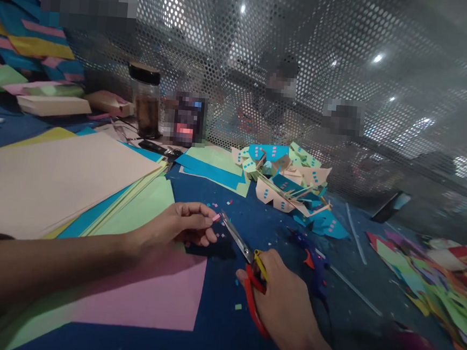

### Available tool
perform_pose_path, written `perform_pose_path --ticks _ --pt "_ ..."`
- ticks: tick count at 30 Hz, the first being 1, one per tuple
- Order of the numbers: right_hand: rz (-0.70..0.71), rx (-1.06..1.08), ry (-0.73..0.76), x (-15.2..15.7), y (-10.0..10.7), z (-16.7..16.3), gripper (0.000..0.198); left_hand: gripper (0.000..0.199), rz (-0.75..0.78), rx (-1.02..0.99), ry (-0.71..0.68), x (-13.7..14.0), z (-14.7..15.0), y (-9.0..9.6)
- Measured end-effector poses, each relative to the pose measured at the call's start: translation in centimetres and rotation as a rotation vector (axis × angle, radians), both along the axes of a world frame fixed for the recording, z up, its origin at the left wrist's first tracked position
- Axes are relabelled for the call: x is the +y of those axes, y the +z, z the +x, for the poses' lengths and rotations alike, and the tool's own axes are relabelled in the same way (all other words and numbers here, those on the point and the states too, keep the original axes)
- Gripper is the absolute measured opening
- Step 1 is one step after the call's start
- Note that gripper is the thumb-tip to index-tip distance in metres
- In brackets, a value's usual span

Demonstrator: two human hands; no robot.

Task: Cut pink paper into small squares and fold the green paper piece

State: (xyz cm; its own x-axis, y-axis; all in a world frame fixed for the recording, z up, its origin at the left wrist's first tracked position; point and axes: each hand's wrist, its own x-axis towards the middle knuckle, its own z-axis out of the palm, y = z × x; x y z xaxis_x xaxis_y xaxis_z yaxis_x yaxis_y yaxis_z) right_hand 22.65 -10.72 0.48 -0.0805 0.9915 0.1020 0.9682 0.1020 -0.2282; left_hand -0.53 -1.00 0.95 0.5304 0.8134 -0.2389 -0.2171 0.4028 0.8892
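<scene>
Between the thumb and fingertips of my left hand (185, 224) is a tiny pink paper strip (216, 217). My right hand (283, 292) grips a pair of scissors (237, 235) by its red and yellow handles. The blade tips point away from me and end close beside the strip. Whether the blades touch it, I cannot tell. Small paper bits, such as a green square (238, 306), lie scattered on the blue tabletop (215, 346) around both hands. Under my left forearm rests a pink paper sheet (159, 293), with a light green sheet (150, 201) behind it.
Folded paper boats (289, 185) with small coloured squares stand at the back. A blue glue gun (315, 262) and clear glue sticks (356, 290) lie right of the scissors. A paper stack (55, 177) fills the left, before a jar (147, 103). Colourful scraps (432, 271) are piled far right.
</scene>
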Motion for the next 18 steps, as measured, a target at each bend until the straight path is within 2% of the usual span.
perform_pose_path --ticks 8,18 --pt "-0.014 -0.037 0.0 0.06 -0.23 -0.2 0.026 0.02 0.0 0.005 -0.011 0.11 -0.02 0.18" --pt "-0.035 -0.027 0.003 -0.16 0.18 -0.45 0.025 0.029 0.022 0.086 -0.027 0.1 0.01 0.2"
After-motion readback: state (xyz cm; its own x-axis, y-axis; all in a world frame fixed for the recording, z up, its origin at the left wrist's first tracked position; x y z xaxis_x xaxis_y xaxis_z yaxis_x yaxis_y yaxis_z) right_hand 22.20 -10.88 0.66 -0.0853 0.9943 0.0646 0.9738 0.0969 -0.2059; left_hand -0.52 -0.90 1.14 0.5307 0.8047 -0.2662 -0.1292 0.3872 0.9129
